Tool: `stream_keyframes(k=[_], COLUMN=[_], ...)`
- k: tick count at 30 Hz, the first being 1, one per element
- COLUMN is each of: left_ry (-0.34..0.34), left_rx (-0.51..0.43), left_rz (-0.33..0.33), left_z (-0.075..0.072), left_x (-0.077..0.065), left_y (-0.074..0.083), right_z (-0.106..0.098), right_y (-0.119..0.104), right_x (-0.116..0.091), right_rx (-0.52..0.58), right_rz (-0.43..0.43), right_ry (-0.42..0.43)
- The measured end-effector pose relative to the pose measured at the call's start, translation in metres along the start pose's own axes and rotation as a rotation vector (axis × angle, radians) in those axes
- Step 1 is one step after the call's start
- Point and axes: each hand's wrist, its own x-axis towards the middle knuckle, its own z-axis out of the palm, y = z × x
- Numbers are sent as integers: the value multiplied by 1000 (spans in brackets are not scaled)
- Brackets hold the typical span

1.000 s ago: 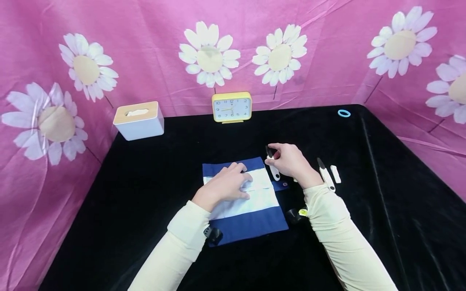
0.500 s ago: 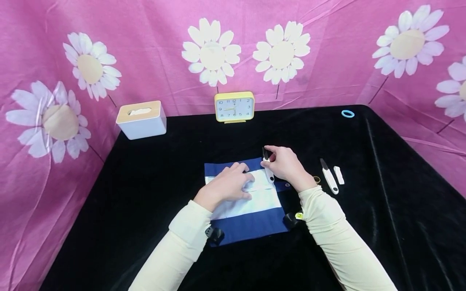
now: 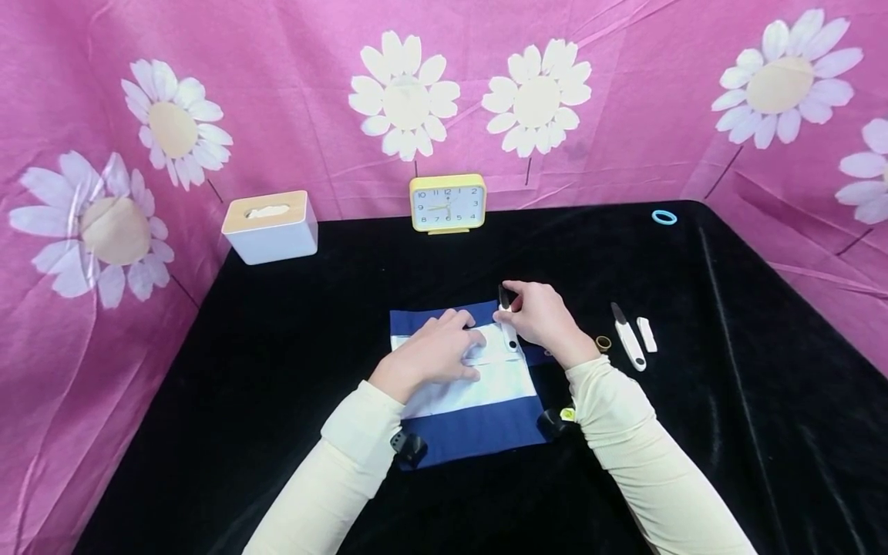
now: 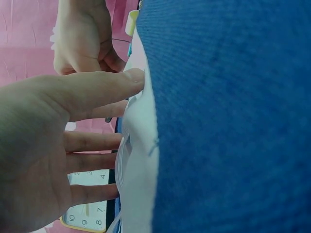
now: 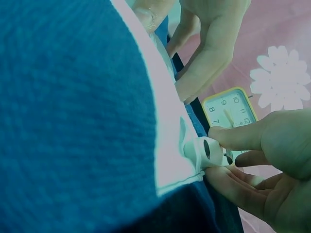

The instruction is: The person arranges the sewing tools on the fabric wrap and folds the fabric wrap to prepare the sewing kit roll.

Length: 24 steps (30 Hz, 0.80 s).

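One black table [image 3: 277, 401] filled the lower part of the head view, closed in by a pink backdrop with daisies. One blue cloth case [image 3: 479, 432] with a white pocket panel lay flat at the centre of the frame. The left hand [image 3: 432, 354] was laid on the white panel, fingers [image 4: 92, 145] straight and spread, pressing the fabric down. The right hand [image 3: 544, 317], just right of centre, pinched one white thread snip with a black tip [image 3: 508, 324] between thumb and fingers [image 5: 243, 138], its white end at the right edge of the panel. It was judged that the snip was being fed into a pocket of the case; for that step the fabric was best kept flat and taut under the left hand, the snip kept in line with the pocket mouth, and the slide made slowly so the edge did not bunch. Whether the end had entered the pocket could not be told. Also counted: one white tissue box [image 3: 270, 227] at upper left, one yellow clock [image 3: 447, 203] at upper centre, a second snip [image 3: 628, 338] and one white cap [image 3: 647, 334] right of centre, one blue ring [image 3: 664, 217] at upper right, and one small brass-coloured ring [image 3: 603, 343].
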Motion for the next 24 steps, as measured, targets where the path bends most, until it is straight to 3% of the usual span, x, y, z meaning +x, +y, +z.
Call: stream_keyframes(k=[15,24], left_ry=[-4,26], left_rx=[-14,-45], left_rz=[-10,5], left_z=[0,2], left_x=[0,-1], left_y=[2,9], right_z=[-2,-3], right_y=[2,9], right_x=[-1,2], right_rx=[-4,93], right_rz=[44,44], right_ry=[-64,-94])
